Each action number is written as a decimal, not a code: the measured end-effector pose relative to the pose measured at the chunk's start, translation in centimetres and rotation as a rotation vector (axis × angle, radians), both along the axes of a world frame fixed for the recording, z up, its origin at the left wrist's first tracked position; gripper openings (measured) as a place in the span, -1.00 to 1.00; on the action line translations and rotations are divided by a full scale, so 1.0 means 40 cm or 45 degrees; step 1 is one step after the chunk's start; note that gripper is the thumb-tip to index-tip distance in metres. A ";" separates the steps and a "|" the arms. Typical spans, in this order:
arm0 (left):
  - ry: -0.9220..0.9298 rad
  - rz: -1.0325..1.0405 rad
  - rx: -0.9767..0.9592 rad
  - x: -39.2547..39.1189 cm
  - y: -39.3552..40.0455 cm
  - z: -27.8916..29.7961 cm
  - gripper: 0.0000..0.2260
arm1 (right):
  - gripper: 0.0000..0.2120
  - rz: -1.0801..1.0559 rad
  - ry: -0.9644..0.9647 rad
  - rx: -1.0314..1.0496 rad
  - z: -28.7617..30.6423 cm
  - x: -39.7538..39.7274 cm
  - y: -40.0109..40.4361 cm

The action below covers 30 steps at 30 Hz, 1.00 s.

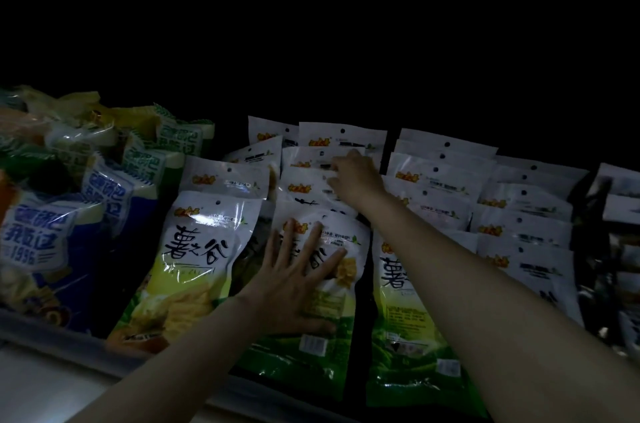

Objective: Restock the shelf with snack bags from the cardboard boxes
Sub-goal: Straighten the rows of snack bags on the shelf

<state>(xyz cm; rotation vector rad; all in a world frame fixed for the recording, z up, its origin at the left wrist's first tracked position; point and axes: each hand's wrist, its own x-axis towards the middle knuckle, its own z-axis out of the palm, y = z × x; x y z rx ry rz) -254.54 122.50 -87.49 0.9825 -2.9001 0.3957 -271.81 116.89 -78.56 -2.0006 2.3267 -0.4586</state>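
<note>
Head view of a dim shelf [45,384] stocked with overlapping rows of white-and-green snack bags. The left hand [294,280] lay flat, fingers straight and spread, pressing on the front bag of the middle row [322,346]; it grasped nothing. The right hand [353,180] reached deeper along the same row, its fingers resting at the top edges of the rear bags [311,159]; whether it pinched one of them or merely touched could not be told in the low light. To the left stood a further row of the same bags [194,249], and beyond it a heap of blue-and-white snack packs [38,239]; to the right, more rows of white bags [519,214] receded into darkness. No cardboard box was in view.

Risk, as judged: the bags are slick and lean on one another, so lifting the left palm early could let the middle row slide forward over the shelf lip. A careless tug by the right hand could pull neighbouring bags askew.
</note>
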 end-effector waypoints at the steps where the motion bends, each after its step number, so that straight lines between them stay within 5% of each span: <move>1: -0.001 0.021 0.020 -0.003 -0.002 0.003 -0.10 | -0.68 -0.055 -0.005 0.007 -0.002 -0.010 -0.004; 8: 0.359 0.064 0.134 -0.010 -0.040 0.015 -0.32 | -0.76 -0.261 -0.562 -0.348 0.006 -0.095 -0.008; 12: 0.386 0.174 0.270 -0.043 -0.086 0.042 -0.28 | -0.56 -0.246 -0.719 -0.262 0.006 -0.088 -0.017; 20: 0.283 0.231 0.129 -0.075 -0.105 0.040 -0.21 | -0.59 -0.295 0.125 -0.172 0.006 -0.101 0.007; 25: 0.302 0.230 -0.052 -0.082 -0.114 0.014 -0.37 | -0.62 -0.241 0.349 -0.185 0.003 -0.119 0.002; 30: 0.344 0.271 -0.058 -0.080 -0.104 0.025 -0.30 | -0.79 -0.271 0.423 -0.204 0.004 -0.139 -0.010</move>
